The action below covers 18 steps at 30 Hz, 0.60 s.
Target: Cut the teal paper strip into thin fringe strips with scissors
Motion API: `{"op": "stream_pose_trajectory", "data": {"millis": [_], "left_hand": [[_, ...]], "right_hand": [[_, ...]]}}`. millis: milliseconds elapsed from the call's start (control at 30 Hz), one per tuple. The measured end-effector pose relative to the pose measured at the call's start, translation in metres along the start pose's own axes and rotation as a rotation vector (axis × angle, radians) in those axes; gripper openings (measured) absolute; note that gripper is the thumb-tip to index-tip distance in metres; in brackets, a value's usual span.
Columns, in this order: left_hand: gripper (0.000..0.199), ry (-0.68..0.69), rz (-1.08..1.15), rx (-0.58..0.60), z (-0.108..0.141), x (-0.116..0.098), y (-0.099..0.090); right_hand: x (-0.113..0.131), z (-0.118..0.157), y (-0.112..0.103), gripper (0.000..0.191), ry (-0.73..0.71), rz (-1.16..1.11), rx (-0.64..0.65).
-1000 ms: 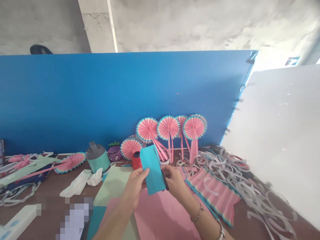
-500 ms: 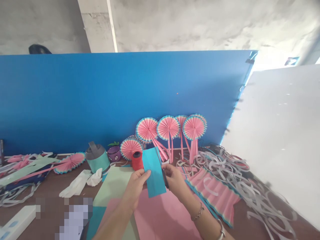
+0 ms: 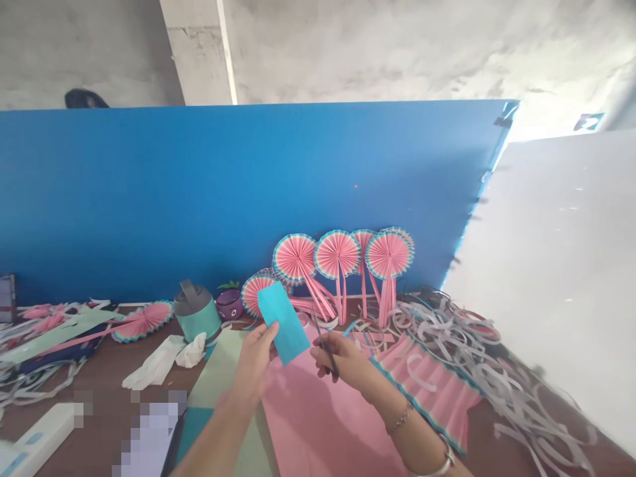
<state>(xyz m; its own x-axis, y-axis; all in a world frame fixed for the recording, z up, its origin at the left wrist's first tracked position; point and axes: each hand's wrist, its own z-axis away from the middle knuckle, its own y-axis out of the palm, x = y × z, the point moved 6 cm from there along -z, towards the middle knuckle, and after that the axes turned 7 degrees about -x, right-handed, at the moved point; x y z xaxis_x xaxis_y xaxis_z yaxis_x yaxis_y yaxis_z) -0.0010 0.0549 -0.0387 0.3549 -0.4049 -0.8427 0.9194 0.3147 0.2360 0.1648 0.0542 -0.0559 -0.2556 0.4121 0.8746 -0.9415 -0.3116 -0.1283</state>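
Observation:
My left hand (image 3: 258, 351) pinches the lower left edge of a folded blue paper (image 3: 283, 321), which leans to the left above the table. In my right hand (image 3: 340, 361) is a pair of dark scissors (image 3: 328, 354), its blades pointing up and away from me, just right of the paper and apart from it. Below both hands lie a large pink paper sheet (image 3: 318, 424) and a pale green sheet (image 3: 218, 364). Pleated pink paper (image 3: 432, 384) with blue edges rests to the right of my right hand.
Round pink paper fans (image 3: 338, 255) stand against the blue partition (image 3: 199, 192). Curled paper strips (image 3: 462, 351) pile up at the right. Further left are a teal and grey cup (image 3: 199, 318), a purple pot (image 3: 229, 305), crumpled tissue (image 3: 159, 361) and a white power strip (image 3: 50, 430).
The scissors have come away from the blue paper's right edge. The paper has moved left and tilted in my left hand. A loose blue strip now shows behind my right hand.

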Motion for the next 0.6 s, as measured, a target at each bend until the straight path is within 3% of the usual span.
{"op": "stream_pose_trajectory", "data": {"millis": [200,367,600], "left_hand": [[0.053,0.088,0.014,-0.08,-0.002,-0.014,-0.011],[0.047,0.099,-0.004,-0.066,-0.004,-0.009,-0.01],[0.044,0.095,0.011,-0.032,0.001,-0.011,-0.003]], "right_hand": [[0.0,0.013,0.013,0.059,0.008,0.059,0.229],[0.001,0.017,0.02,0.071,0.043,0.06,0.245],[0.001,0.016,0.021,0.07,0.03,0.094,0.205]]}}
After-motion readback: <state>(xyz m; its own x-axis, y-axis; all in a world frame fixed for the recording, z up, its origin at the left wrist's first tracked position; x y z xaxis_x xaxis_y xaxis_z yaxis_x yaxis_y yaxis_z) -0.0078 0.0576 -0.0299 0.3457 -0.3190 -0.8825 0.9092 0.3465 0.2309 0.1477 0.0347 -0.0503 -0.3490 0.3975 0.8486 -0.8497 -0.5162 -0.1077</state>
